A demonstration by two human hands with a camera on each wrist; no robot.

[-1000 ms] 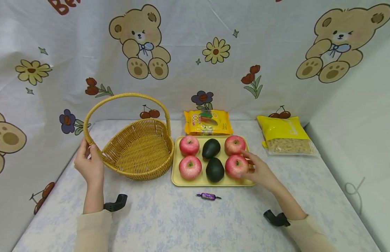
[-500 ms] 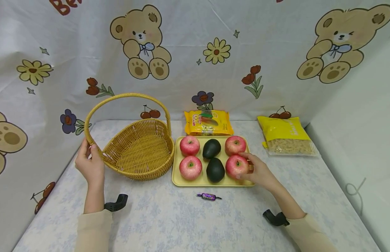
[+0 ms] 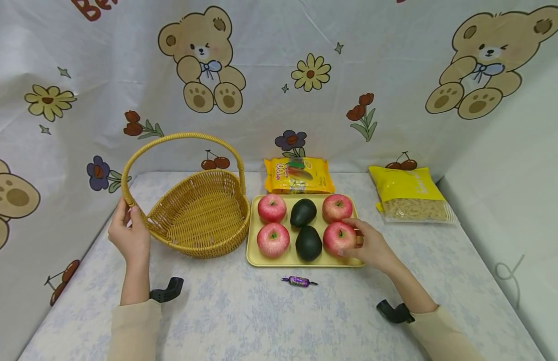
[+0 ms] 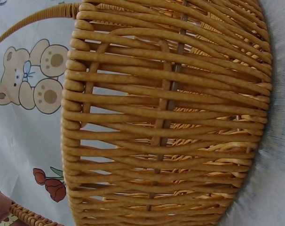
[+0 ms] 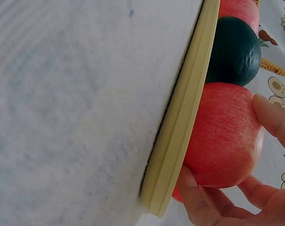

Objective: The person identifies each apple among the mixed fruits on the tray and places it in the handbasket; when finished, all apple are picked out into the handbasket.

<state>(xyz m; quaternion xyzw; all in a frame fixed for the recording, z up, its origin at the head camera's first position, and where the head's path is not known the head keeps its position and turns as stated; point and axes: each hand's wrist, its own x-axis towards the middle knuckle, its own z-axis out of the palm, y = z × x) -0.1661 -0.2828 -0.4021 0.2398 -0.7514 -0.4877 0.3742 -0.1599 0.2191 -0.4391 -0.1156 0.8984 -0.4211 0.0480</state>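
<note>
In the head view, my left hand holds the handle of a yellow wicker basket near its left base. Nothing lies inside the basket, which stands on the table. The left wrist view is filled by the basket's woven side. On the right, my right hand grips the front right apple on a pale yellow tray. Thumb and fingers curve round this red apple in the right wrist view, low by the tray's edge. Two dark green avocados and several other apples share the tray.
Behind the tray leans a yellow snack packet with a mango picture. A yellow bag with a see-through lower part lies at the back right. In front of the tray is a small purple wrapped candy. A bear-printed cloth hangs behind.
The right hand's fingertips have drawn slightly further over the front right apple and then stayed there. The left hand and the basket have kept their place.
</note>
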